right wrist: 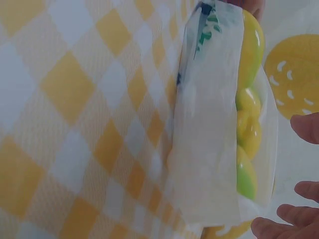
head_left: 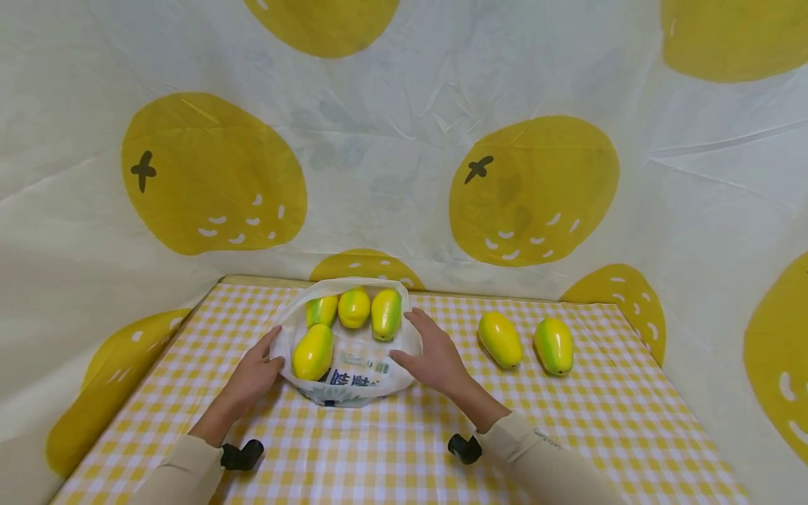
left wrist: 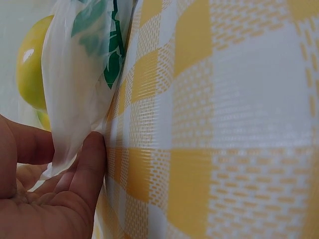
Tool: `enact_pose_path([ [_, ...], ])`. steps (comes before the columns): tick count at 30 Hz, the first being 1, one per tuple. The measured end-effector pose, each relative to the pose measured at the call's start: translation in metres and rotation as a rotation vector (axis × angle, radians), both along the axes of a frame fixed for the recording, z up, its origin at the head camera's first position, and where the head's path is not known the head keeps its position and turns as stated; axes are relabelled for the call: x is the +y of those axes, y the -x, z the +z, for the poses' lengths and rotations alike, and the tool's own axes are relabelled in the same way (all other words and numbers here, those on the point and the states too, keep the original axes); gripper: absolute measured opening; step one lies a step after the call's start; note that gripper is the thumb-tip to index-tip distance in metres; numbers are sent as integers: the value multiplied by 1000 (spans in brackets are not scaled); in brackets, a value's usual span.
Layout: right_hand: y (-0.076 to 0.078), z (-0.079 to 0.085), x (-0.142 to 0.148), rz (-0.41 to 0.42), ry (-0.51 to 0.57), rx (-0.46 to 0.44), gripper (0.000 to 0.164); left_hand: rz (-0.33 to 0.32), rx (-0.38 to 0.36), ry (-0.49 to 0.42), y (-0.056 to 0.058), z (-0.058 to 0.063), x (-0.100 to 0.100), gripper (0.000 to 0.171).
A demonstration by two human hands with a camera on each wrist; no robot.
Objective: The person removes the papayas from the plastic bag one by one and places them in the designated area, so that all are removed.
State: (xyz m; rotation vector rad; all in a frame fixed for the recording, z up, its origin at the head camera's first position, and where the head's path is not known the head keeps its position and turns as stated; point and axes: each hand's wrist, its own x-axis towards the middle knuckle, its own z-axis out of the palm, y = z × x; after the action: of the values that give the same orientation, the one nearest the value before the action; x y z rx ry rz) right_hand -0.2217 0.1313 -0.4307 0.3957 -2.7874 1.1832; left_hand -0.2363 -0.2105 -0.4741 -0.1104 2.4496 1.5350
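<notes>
A white plastic bag (head_left: 362, 358) with printing lies on the table, its mouth spread wide. Several glossy yellow-green fruits, shaped like mangoes or papayas, are inside; one such fruit (head_left: 312, 353) lies near the bag's left side. At that side my left hand (head_left: 251, 372) pinches the bag's edge; the left wrist view shows the film (left wrist: 72, 99) between thumb and fingers. By the right rim is my right hand (head_left: 438, 358), thumb and fingers spread. In the right wrist view its fingers (right wrist: 296, 216) stand apart from the bag and hold nothing.
Two more yellow-green fruits, a left one (head_left: 500, 339) and a right one (head_left: 554, 346), lie on the table right of the bag. A yellow-and-white checked cloth (head_left: 366, 449) covers the table. Behind it hangs a pale curtain (head_left: 379, 175) printed with big yellow fruits.
</notes>
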Motion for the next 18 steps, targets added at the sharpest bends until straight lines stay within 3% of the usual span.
enact_pose_path([
  [11,-3,-6,-31,79,103,-83,74,0,-1,-4,0,1,1,73],
  [18,0,-14,-58,144,241,-162,75,3,-4,10,2,-1,0,73],
])
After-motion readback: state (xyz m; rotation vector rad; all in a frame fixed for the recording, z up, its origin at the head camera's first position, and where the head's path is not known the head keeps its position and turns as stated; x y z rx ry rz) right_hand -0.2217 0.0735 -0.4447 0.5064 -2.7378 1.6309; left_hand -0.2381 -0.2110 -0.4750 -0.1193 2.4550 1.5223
